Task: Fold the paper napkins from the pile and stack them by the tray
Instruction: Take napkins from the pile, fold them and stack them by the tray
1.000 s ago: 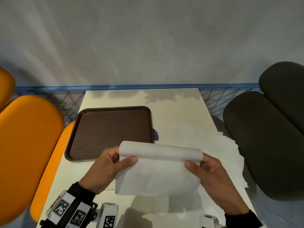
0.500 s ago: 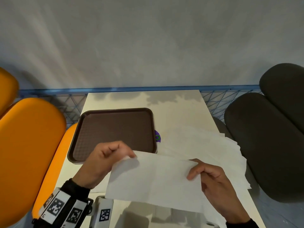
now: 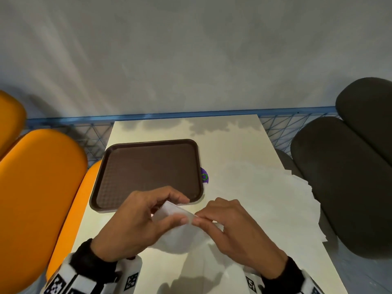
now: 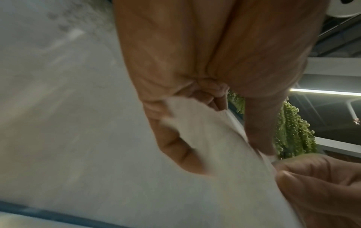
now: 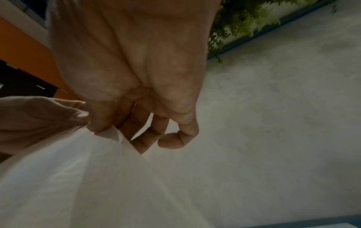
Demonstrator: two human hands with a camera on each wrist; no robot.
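Observation:
Both hands hold one white paper napkin (image 3: 180,236) above the table's near edge, its two ends brought together so it hangs in a loop below. My left hand (image 3: 146,217) pinches the joined top edge between thumb and fingers. My right hand (image 3: 229,223) pinches the same edge from the right, fingertips meeting the left thumb. In the left wrist view the napkin (image 4: 210,154) runs between my left fingers. The right wrist view shows the napkin (image 5: 82,177) pinched by my right hand. The pile of flat napkins (image 3: 282,200) lies on the table's right side. The brown tray (image 3: 148,172) sits empty at the left.
The white table (image 3: 229,141) is narrow, with orange seats (image 3: 36,187) on the left and dark grey seats (image 3: 343,177) on the right. A small purple and green thing (image 3: 204,177) peeks out at the tray's right edge. A blue mesh rail (image 3: 180,115) runs behind.
The napkin was held spread wide between both hands. The hands have since come together at the centre, bringing its two ends to meet, folding it in half.

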